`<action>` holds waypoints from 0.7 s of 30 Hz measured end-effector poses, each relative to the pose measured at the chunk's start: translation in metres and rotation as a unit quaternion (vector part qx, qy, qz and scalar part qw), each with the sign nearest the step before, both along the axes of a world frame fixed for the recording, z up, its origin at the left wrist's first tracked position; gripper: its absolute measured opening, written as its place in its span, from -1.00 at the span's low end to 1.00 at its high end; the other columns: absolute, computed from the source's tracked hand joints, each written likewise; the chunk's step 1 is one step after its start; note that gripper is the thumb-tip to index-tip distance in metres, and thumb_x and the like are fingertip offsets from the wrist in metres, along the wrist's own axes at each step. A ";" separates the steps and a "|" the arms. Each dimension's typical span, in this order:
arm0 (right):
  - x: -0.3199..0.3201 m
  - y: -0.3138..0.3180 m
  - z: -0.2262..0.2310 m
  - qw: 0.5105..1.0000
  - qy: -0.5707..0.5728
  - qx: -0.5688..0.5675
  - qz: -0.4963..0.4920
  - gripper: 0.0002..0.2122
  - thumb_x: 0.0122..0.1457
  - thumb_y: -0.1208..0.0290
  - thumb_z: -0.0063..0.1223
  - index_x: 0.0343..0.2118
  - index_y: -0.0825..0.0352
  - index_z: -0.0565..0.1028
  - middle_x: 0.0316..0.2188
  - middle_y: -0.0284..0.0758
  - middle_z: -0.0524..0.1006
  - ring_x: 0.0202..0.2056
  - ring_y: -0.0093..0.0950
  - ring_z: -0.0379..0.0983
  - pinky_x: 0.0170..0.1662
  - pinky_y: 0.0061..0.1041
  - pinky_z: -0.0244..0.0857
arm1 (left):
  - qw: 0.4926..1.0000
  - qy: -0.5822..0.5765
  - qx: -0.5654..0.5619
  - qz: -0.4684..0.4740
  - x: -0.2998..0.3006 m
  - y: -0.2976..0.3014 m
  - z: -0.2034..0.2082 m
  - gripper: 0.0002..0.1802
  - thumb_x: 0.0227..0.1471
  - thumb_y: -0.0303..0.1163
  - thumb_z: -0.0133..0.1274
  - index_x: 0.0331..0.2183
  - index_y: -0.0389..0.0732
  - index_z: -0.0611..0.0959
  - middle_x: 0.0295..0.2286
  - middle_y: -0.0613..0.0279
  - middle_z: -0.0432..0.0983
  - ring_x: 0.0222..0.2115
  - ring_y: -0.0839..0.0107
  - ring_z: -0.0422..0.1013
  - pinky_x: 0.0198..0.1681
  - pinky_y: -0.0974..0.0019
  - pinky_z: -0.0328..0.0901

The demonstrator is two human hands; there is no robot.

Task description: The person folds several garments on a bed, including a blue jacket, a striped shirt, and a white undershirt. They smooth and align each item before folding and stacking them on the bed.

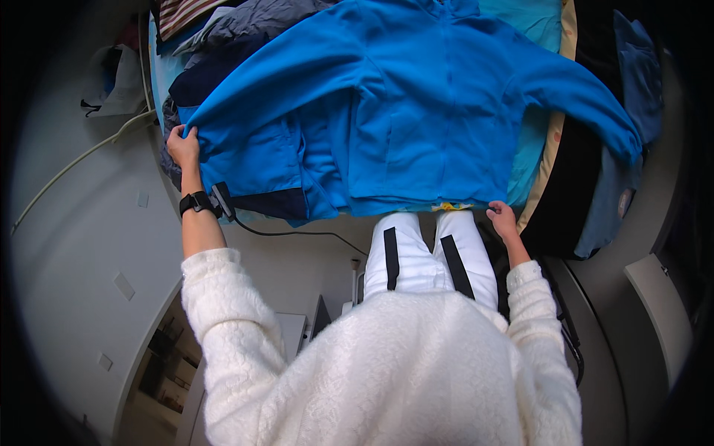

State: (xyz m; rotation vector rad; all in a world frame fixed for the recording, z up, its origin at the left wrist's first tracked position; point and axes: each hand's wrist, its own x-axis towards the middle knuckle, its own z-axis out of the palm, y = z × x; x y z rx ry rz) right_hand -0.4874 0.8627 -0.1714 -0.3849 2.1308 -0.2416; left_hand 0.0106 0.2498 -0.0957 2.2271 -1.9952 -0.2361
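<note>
A bright blue zip-up jacket (416, 111) lies spread front side up on a bed, its sleeves reaching out to both sides. At the far end of the left sleeve, my left hand (183, 147) is closed on the cuff, thumb and fingers pinching the cloth. My right hand (503, 220) is at the lower right corner of the jacket's hem, its fingers curled against the edge; the fingertips are small here. Under the left sleeve lies another blue garment (249, 160) with dark navy parts. The right sleeve hangs toward the bed's right side.
Several folded clothes, including a grey garment (249, 30) and a striped one (182, 15), are piled at the upper left. A turquoise sheet (532, 160) shows beside the jacket. Blue-grey jeans (602, 212) hang at the right. A dark cable (297, 233) runs from my left wrist.
</note>
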 end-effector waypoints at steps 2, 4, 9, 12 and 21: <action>0.004 0.004 -0.004 1.000 0.002 -0.009 0.003 -0.71 -0.05 0.44 0.15 -0.21 0.37 0.50 -0.31 -0.15 0.54 -0.23 -0.31 0.46 -0.15 -0.41 0.31 | 0.994 0.087 -0.004 -0.067 0.000 0.010 0.003 -0.72 -0.14 -0.41 0.18 -0.27 -0.22 0.63 -0.38 0.18 0.56 -0.35 0.33 0.46 -0.24 0.27 0.33; 0.007 0.005 -0.008 1.000 0.005 -0.018 -0.007 -0.71 -0.06 0.44 0.15 -0.22 0.38 0.50 -0.32 -0.17 0.54 -0.25 -0.33 0.47 -0.16 -0.41 0.31 | 0.958 0.252 0.043 -0.128 -0.004 0.025 0.009 -0.74 -0.12 -0.51 0.14 -0.27 -0.26 0.62 -0.41 0.28 0.54 -0.40 0.46 0.42 -0.27 0.35 0.31; 0.003 -0.028 -0.020 0.998 -0.007 -0.050 -0.026 -0.72 -0.08 0.44 0.18 -0.25 0.38 0.51 -0.34 -0.19 0.55 -0.29 -0.37 0.48 -0.20 -0.41 0.33 | 0.820 0.207 0.518 -0.129 0.004 0.087 0.053 -0.73 -0.13 -0.58 0.10 -0.26 -0.28 0.62 -0.42 0.36 0.49 -0.42 0.53 0.36 -0.25 0.42 0.27; -0.016 -0.086 -0.034 0.994 -0.048 -0.095 -0.024 -0.71 -0.10 0.44 0.20 -0.25 0.38 0.51 -0.37 -0.20 0.55 -0.32 -0.37 0.48 -0.23 -0.42 0.34 | 0.787 0.085 0.588 -0.167 -0.017 0.072 0.069 -0.69 -0.13 -0.49 0.16 -0.24 -0.31 0.61 -0.35 0.23 0.53 -0.31 0.41 0.41 -0.18 0.34 0.31; -0.040 -0.262 -0.099 0.995 0.087 0.045 0.025 -0.11 -0.37 0.06 0.43 -0.02 0.54 0.23 0.01 0.09 0.28 0.06 -0.02 0.19 0.13 -0.25 0.08 | 0.887 0.138 0.143 -0.417 -0.242 -0.033 0.020 -0.31 -0.21 -0.28 0.27 0.01 -0.19 0.43 -0.07 0.01 0.40 -0.02 0.14 0.29 0.05 0.15 0.19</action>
